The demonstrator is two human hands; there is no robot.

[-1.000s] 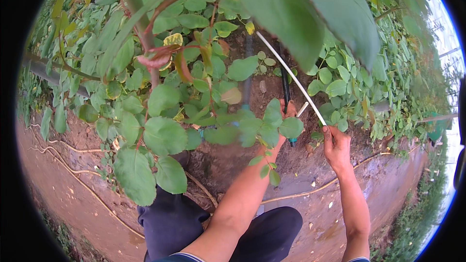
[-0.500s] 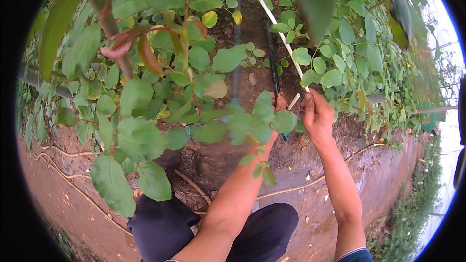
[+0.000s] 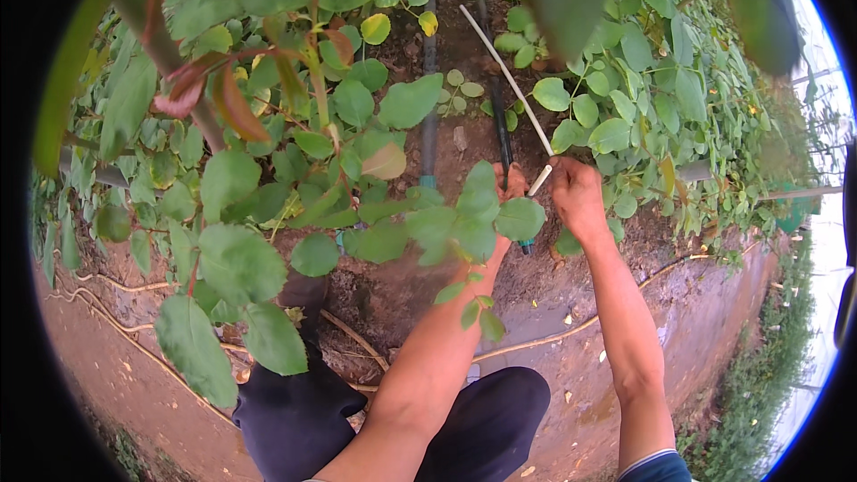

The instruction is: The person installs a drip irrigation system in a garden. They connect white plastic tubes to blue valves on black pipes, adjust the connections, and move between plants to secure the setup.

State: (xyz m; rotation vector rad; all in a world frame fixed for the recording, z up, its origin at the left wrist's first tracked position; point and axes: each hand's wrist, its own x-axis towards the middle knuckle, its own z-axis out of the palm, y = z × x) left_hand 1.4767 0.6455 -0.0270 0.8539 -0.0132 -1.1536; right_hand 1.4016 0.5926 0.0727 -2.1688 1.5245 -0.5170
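Note:
My right hand [image 3: 578, 195] is closed in a pinch on the near end of a long, thin white tube [image 3: 509, 80], which slants away up and to the left over the soil. Close by, partly behind rose-like leaves [image 3: 478, 210], my left hand [image 3: 512, 186] is wrapped round a black hose [image 3: 503, 129]. A short white tube piece [image 3: 539, 180] sticks up beside the left fingers, its tip near the right fingertips. Whether the two white pieces touch, I cannot tell. Below the left hand, the hose shows a teal-ringed end [image 3: 526, 245].
Leafy bushes [image 3: 237, 259] crowd the left, and more foliage [image 3: 643, 80] stands on the right. A grey pipe [image 3: 429, 62] with a teal fitting [image 3: 428, 182] runs along the soil. Thin tan hose [image 3: 571, 332] crosses the ground near my knees [image 3: 491, 419].
My right hand has shifted slightly left, closer to the short white piece. The long white tube has come down with it, and its far end now shows. My left hand stays in place.

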